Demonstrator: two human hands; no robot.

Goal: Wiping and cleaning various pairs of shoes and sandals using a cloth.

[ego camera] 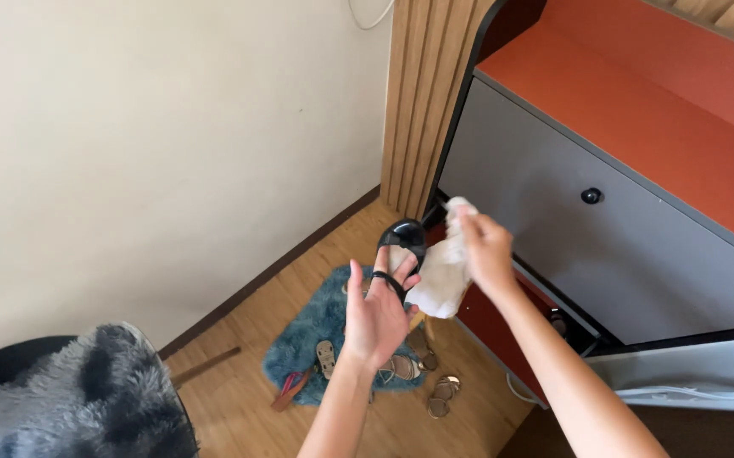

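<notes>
The left hand point(375, 318) was raised palm-away with its fingers loosely spread, a thin black strap looped across them, so that it carried a glossy black shoe point(403, 240) whose rounded toe stood just above the fingertips. The right hand point(485, 250) was closed around a crumpled off-white cloth point(443, 276), pinching its upper end between thumb and fingers; the cloth hung down from that hand and touched the shoe's side, between the two hands. Far below the left hand lay a shaggy teal-blue rug point(320, 326) on the wooden plank floor point(231, 399), with several strappy tan sandals point(443, 394) scattered on and beside it. Just beyond the right hand stood a grey cabinet front with a round black knob point(591, 196) under an orange-red top.
</notes>
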